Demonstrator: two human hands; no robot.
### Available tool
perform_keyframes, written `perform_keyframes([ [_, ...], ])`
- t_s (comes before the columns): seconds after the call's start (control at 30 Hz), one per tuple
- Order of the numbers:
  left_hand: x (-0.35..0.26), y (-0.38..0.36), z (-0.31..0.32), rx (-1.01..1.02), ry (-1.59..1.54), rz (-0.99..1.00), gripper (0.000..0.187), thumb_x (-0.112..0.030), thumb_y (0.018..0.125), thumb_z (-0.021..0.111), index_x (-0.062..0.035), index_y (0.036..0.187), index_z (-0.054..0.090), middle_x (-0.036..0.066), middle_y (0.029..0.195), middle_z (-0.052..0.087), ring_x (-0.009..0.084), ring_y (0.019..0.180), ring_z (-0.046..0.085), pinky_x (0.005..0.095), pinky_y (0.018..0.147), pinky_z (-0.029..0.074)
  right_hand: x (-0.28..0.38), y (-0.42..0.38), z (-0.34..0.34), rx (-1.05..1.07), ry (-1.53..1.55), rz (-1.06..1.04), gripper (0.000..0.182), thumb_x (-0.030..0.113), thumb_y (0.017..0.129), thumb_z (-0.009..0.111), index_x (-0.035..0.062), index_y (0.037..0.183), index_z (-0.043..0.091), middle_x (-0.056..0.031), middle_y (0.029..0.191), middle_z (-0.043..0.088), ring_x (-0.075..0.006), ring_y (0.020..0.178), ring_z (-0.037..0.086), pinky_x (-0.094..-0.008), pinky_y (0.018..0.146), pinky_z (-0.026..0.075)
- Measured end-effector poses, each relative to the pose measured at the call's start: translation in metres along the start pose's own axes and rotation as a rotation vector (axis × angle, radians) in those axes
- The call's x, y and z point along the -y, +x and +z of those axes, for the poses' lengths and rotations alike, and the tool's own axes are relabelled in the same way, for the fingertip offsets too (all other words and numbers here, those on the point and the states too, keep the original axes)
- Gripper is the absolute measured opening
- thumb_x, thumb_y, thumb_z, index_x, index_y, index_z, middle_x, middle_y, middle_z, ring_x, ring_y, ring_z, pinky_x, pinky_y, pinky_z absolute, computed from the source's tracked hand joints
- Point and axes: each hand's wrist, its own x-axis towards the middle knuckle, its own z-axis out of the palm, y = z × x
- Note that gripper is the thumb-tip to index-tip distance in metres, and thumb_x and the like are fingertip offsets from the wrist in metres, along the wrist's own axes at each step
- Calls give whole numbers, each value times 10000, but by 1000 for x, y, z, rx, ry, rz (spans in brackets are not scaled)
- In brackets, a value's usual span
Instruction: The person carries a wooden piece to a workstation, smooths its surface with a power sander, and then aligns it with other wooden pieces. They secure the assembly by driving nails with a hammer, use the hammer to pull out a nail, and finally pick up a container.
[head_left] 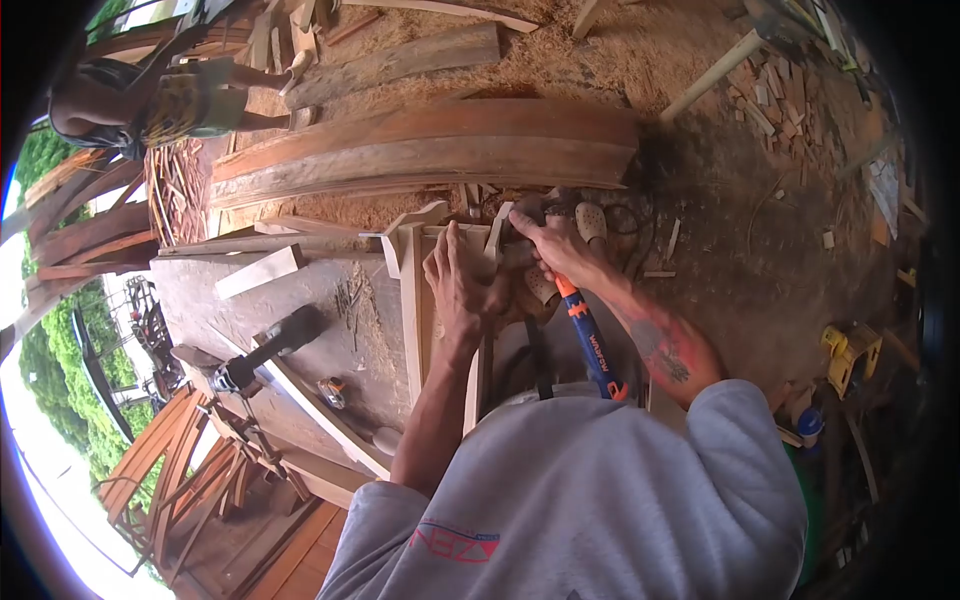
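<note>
A pale wooden frame (412, 320) with upright pieces and a short crosspiece is directly before me. My left hand (462, 285) is on it, fingers bent over the crosspiece and thumb off to the right. My right hand (555, 247) is closed near the upper end of a hammer with a blue-and-orange handle (590, 340), which points back toward my body. The hammer's head is hidden by the hand. My right thumb stretches to the top of the frame's right upright (497, 232).
The workbench (340, 280) at left carries a pale offcut (258, 273), a dark tool (240, 372) and shavings. Large curved planks (430, 145) lie beyond it. Another person (150, 100) stands at upper left. A yellow machine (850, 355) and wood scraps (775, 100) are on the right floor.
</note>
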Motion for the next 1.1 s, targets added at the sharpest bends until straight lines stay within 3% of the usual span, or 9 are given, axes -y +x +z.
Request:
perform_keyframes([
  [0.17,0,2,-4,-1,-58,36,941,-303,713,781,-6,1483,328,235,1396,437,413,1255,399,514,1091,308,5,3,2,-69,55,55,606,646,907,572,102,687,422,-6,579,446,-104,440,473,-270,345,401],
  [0.37,6,0,-1,36,-74,36,973,-277,693,781,-64,1512,300,221,1436,379,426,1253,381,522,1090,316,10,-2,-3,-28,-64,83,617,659,909,557,97,690,426,0,578,432,-97,421,459,-277,325,394],
  [0.6,3,0,-3,49,-89,30,934,-297,708,739,-5,1487,316,260,1405,397,442,1267,367,535,1098,293,18,-6,0,-81,-142,94,649,691,890,554,93,675,421,-8,579,443,-99,409,453,-281,317,396],
  [0.67,4,-1,-3,44,-78,35,955,-282,691,747,-27,1498,306,247,1419,385,440,1254,374,530,1092,304,20,-9,-2,-73,-182,3,657,699,887,548,90,670,430,-13,572,450,-103,413,463,-282,329,406],
  [0.8,3,0,-6,50,-91,47,968,-269,680,749,-49,1507,299,235,1432,374,439,1237,383,523,1081,318,20,-11,-4,-17,-136,37,659,694,888,550,84,666,437,-15,549,443,-114,415,479,-292,338,413],
  [0.93,4,-1,-3,50,-68,41,967,-281,683,753,-52,1507,302,233,1428,381,436,1235,388,522,1078,321,2,-9,3,-106,-111,115,654,721,876,546,108,677,438,-7,565,447,-119,432,480,-310,355,415],
  [1.0,3,1,-3,61,-92,18,947,-316,716,758,-11,1489,303,248,1404,390,427,1273,362,529,1099,278,1,-13,3,-39,11,136,667,735,869,541,103,677,452,-8,576,455,-122,457,483,-313,395,431],
  [1.1,0,2,-6,80,-52,35,963,-324,709,778,-32,1497,306,238,1427,385,420,1283,365,522,1104,264,13,-20,4,-101,-38,161,686,746,883,500,94,677,457,-15,586,461,-125,473,487,-299,430,437],
])
